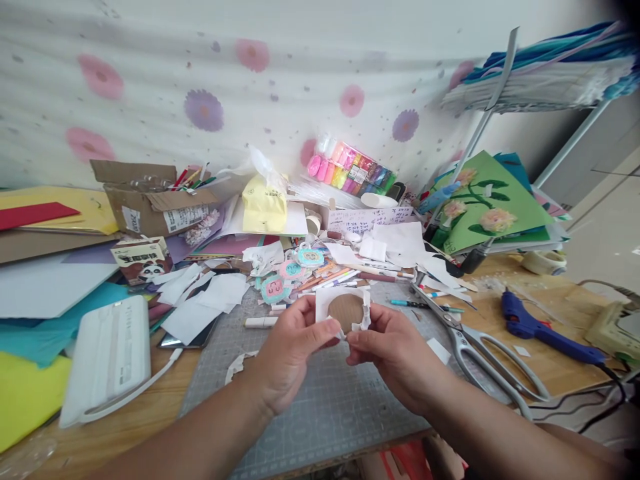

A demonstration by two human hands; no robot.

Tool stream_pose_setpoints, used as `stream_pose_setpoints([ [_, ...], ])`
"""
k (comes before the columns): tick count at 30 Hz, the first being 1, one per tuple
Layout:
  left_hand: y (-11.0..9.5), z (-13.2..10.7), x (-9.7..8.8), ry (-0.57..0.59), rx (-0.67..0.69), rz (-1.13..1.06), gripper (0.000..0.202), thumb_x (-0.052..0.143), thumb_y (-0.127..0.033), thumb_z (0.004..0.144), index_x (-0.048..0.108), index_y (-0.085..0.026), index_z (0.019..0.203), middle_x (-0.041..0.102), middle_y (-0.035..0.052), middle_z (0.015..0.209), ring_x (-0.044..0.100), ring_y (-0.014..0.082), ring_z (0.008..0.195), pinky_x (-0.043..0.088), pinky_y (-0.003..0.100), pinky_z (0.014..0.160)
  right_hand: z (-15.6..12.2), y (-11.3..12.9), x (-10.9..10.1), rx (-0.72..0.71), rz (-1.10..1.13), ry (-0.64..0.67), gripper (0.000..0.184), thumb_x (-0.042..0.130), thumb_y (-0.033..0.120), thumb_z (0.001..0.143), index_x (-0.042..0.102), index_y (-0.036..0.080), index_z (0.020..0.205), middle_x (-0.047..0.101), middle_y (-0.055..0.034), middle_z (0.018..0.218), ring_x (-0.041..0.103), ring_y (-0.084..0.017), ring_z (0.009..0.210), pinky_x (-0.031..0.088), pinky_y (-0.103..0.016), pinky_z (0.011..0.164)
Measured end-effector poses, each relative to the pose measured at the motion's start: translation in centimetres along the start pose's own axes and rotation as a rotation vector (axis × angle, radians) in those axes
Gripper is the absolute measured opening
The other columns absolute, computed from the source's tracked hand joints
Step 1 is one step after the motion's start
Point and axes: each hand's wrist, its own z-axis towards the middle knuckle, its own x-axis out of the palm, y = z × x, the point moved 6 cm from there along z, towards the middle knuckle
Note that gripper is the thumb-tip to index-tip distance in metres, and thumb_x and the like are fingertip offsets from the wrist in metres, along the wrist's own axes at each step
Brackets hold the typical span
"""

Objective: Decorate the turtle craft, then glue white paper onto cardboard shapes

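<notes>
Between my two hands is a round brown cardboard disc [346, 312] with white paper [324, 300] around it, torn along its right side. My left hand [295, 347] pinches the paper's lower left edge between thumb and fingers. On the right edge, my right hand [395, 350] has its thumb and fingertips closed on the torn paper. Both hands hover over a grey cutting mat [320, 427]. A torn white paper scrap [241, 365] lies on the mat, partly behind my left forearm. Just beyond the disc are small pastel paper tags [276, 288] and scattered pens [327, 279].
Large scissors [470, 340] and a blue glue gun [547, 327] with a cable lie at right. A white power bank [110, 353] and paper pieces [200, 300] are at left. A cardboard box [155, 200] and coloured clay packs [353, 167] stand at the back.
</notes>
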Motion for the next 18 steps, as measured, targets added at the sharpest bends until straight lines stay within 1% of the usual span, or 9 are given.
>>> stream_pose_setpoints([
  [3,0.5,-0.2,0.4,0.029,-0.037,-0.006,0.023,0.064,-0.022,0.076,0.061,-0.017,0.098,0.064,0.0032,0.090,0.056,0.0127,0.079,0.044,0.027,0.074,0.0,-0.4,0.4,-0.019,0.007,0.003,0.019,0.072,0.022,0.063,0.063,0.016,0.080,0.058,0.0015,0.071,0.046,-0.008,0.055,0.043,-0.023,0.054],
  [5,0.5,-0.2,0.3,-0.001,-0.025,-0.009,0.017,0.063,-0.022,0.077,0.063,-0.017,0.094,0.064,0.0017,0.082,0.055,0.0119,0.075,0.044,0.026,0.074,0.1,-0.8,0.6,-0.035,-0.023,0.007,0.021,0.072,0.024,0.065,0.062,0.018,0.082,0.058,0.0012,0.073,0.048,-0.009,0.059,0.044,-0.024,0.057],
  [7,0.4,-0.2,-0.1,-0.064,-0.008,-0.006,0.014,0.064,-0.022,0.076,0.064,-0.017,0.088,0.064,0.0013,0.078,0.056,0.0124,0.074,0.044,0.026,0.074,0.2,-0.9,0.8,-0.082,-0.107,0.023,0.022,0.072,0.025,0.066,0.061,0.020,0.084,0.058,0.0011,0.075,0.050,-0.012,0.065,0.044,-0.026,0.061],
  [9,0.2,-0.1,-0.6,-0.125,0.004,0.016,0.011,0.065,-0.022,0.074,0.065,-0.016,0.084,0.064,0.0017,0.076,0.056,0.0132,0.074,0.044,0.026,0.071,0.1,-0.7,0.7,-0.141,-0.243,0.048,0.025,0.073,0.024,0.065,0.060,0.021,0.086,0.057,0.0013,0.074,0.051,-0.014,0.068,0.044,-0.027,0.064],
  [11,0.0,0.0,-0.8,-0.150,0.009,0.029,0.011,0.066,-0.022,0.072,0.064,-0.016,0.081,0.064,0.0018,0.073,0.055,0.0135,0.071,0.043,0.026,0.068,-0.1,-0.3,0.2,-0.178,-0.357,0.079,0.025,0.073,0.026,0.066,0.062,0.021,0.087,0.059,0.0007,0.074,0.053,-0.015,0.069,0.044,-0.027,0.066],
  [12,0.0,0.1,-0.9,-0.148,0.009,0.032,0.011,0.066,-0.022,0.072,0.064,-0.016,0.080,0.063,0.0016,0.072,0.055,0.0133,0.069,0.043,0.025,0.066,-0.2,0.0,-0.1,-0.188,-0.377,0.092,0.024,0.072,0.028,0.068,0.063,0.022,0.089,0.060,0.0000,0.076,0.054,-0.015,0.071,0.044,-0.027,0.067],
  [14,-0.1,0.1,-0.9,-0.132,0.003,0.039,0.011,0.066,-0.023,0.071,0.064,-0.015,0.079,0.062,0.0010,0.070,0.053,0.0126,0.065,0.042,0.025,0.062,-0.4,0.5,-0.8,-0.192,-0.337,0.112,0.020,0.068,0.033,0.074,0.065,0.022,0.090,0.063,-0.0007,0.078,0.056,-0.015,0.073,0.044,-0.027,0.068],
  [16,-0.1,0.0,-0.8,-0.107,-0.008,0.058,0.012,0.066,-0.023,0.070,0.064,-0.015,0.079,0.061,0.0008,0.069,0.051,0.0121,0.063,0.040,0.024,0.060,-0.3,0.9,-1.5,-0.171,-0.286,0.103,0.017,0.064,0.036,0.078,0.067,0.020,0.083,0.064,-0.0009,0.073,0.057,-0.013,0.069,0.044,-0.026,0.068],
  [18,0.0,0.0,-0.7,-0.080,-0.010,0.092,0.012,0.066,-0.023,0.071,0.063,-0.015,0.080,0.061,0.0012,0.070,0.052,0.0127,0.064,0.039,0.024,0.060,-0.1,0.8,-2.0,-0.133,-0.274,0.066,0.021,0.064,0.038,0.077,0.066,0.018,0.073,0.064,-0.0008,0.064,0.057,-0.013,0.063,0.045,-0.026,0.064],
])
